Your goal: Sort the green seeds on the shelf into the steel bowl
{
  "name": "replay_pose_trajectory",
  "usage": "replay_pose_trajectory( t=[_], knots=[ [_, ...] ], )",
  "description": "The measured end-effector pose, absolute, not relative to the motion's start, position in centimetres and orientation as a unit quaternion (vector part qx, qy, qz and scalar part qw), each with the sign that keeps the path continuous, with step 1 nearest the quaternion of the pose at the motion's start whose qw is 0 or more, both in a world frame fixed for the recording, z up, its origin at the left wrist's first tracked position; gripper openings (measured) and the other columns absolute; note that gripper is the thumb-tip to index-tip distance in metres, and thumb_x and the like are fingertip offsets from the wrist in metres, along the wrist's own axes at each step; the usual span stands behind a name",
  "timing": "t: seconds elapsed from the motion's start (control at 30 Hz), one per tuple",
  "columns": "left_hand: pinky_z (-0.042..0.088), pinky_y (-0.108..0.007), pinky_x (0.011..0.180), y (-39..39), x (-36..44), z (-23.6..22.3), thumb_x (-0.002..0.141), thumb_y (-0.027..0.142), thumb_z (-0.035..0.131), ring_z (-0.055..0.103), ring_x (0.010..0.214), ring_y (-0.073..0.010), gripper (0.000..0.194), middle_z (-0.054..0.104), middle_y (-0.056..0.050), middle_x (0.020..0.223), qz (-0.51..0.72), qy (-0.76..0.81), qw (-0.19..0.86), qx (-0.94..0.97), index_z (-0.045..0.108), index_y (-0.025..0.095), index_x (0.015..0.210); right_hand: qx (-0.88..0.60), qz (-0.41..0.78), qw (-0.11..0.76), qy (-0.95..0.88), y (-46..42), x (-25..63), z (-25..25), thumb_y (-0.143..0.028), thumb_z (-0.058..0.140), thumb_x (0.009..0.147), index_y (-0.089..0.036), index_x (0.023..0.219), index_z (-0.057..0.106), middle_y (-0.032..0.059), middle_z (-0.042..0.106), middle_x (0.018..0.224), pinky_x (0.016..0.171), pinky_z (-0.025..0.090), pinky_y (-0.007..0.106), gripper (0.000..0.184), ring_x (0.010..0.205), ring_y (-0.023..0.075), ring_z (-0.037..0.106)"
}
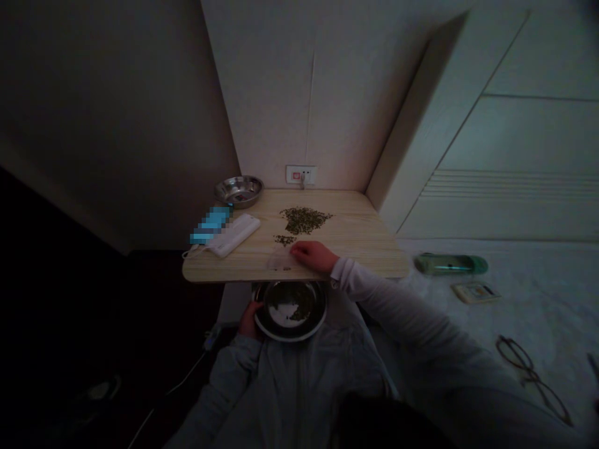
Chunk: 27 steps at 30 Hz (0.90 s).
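Observation:
My right hand (pixel 314 256) is closed on a thin clear plastic piece (pixel 281 258) that rests near the front edge of the wooden table (pixel 369 240). A few small dark grains lie at the piece's lower edge. Just beyond it is a small cluster of green grains (pixel 285 239), and behind that a larger spread pile of green grains (pixel 306 219). Below the table edge, my left hand (pixel 250 320) grips the rim of a round metal bowl (pixel 290 337) on my lap. More green grains lie on the bowl's shiny bottom.
A second metal bowl (pixel 239 191) stands at the table's back left. In front of it are a lit phone (pixel 210 225) and a white power bank (pixel 235 235) with a cable. A green bottle (pixel 450 264), a small card-like box (pixel 476 292) and glasses (pixel 531 374) lie on the bed at right.

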<state>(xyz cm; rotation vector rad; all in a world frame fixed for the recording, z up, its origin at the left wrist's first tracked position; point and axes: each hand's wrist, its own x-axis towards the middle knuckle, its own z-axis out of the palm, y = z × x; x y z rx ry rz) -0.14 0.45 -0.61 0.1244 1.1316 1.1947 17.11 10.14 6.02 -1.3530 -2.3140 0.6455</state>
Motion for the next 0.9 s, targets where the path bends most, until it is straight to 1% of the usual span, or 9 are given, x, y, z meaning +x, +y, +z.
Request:
replay_pose_trajectory(
  t=[0.13,0.3,0.37,0.47,0.57,0.7,0.9],
  knots=[
    [0.042,-0.025,0.050,0.4,-0.2,-0.7,0.052,0.016,0.050,0.057,0.058,-0.0179,0.009,0.053,0.000,0.038,0.523,0.519,0.674,0.055,0.052,0.017,0.043,-0.451,0.247,0.184,-0.838,8.7,17.0,6.2,-0.029,0.037,0.076,-0.014,0.084,0.056,0.0025,0.056,0.071,0.059,0.032,0.019,0.025,0.063,0.0084,0.046],
    [0.042,-0.025,0.048,0.4,-0.2,-0.3,0.056,0.017,0.045,0.057,0.056,-0.0172,0.016,0.053,-0.001,0.037,0.503,0.518,0.690,0.050,0.055,0.015,0.045,-0.418,0.287,0.161,-0.847,7.7,17.3,6.5,-0.032,0.038,0.075,-0.012,0.083,0.055,0.0006,0.053,0.063,0.055,0.031,0.018,0.027,0.056,0.0066,0.041],
    [0.043,-0.026,0.050,0.4,-0.4,-0.2,0.057,0.016,0.044,0.057,0.056,-0.0174,0.018,0.051,0.000,0.035,0.500,0.523,0.689,0.044,0.055,0.016,0.043,-0.415,0.304,0.171,-0.841,7.6,17.4,6.6,-0.033,0.037,0.076,-0.012,0.084,0.055,0.0001,0.052,0.062,0.055,0.031,0.018,0.029,0.055,0.0063,0.041],
    [0.043,-0.028,0.052,0.5,-0.8,-0.1,0.056,0.016,0.045,0.056,0.055,-0.0176,0.017,0.052,-0.001,0.036,0.497,0.534,0.682,0.046,0.054,0.018,0.041,-0.421,0.311,0.193,-0.830,8.1,17.9,6.8,-0.035,0.037,0.075,-0.012,0.083,0.054,0.0002,0.052,0.063,0.056,0.032,0.019,0.030,0.056,0.0068,0.042],
    [0.042,-0.027,0.049,0.7,-1.3,0.3,0.056,0.015,0.045,0.054,0.049,-0.0159,0.018,0.055,-0.001,0.038,0.494,0.557,0.665,0.056,0.054,0.018,0.040,-0.441,0.301,0.225,-0.815,9.3,18.8,7.0,-0.035,0.036,0.075,-0.013,0.082,0.054,0.0011,0.054,0.066,0.059,0.034,0.020,0.030,0.060,0.0078,0.044],
    [0.041,-0.025,0.044,1.0,-1.8,1.1,0.054,0.011,0.044,0.050,0.042,-0.0134,0.023,0.054,0.000,0.035,0.492,0.579,0.645,0.076,0.051,0.019,0.034,-0.490,0.280,0.269,-0.781,11.5,20.4,6.9,-0.033,0.036,0.075,-0.012,0.081,0.054,0.0017,0.055,0.064,0.061,0.035,0.021,0.029,0.061,0.0086,0.046],
    [0.039,-0.023,0.041,1.4,-2.5,0.9,0.051,0.009,0.046,0.046,0.037,-0.0110,0.024,0.051,0.000,0.032,0.504,0.589,0.621,0.111,0.049,0.018,0.030,-0.541,0.251,0.278,-0.753,13.4,21.4,6.1,-0.031,0.037,0.074,-0.013,0.082,0.055,0.0020,0.056,0.064,0.061,0.036,0.021,0.026,0.060,0.0091,0.048]
  ],
)
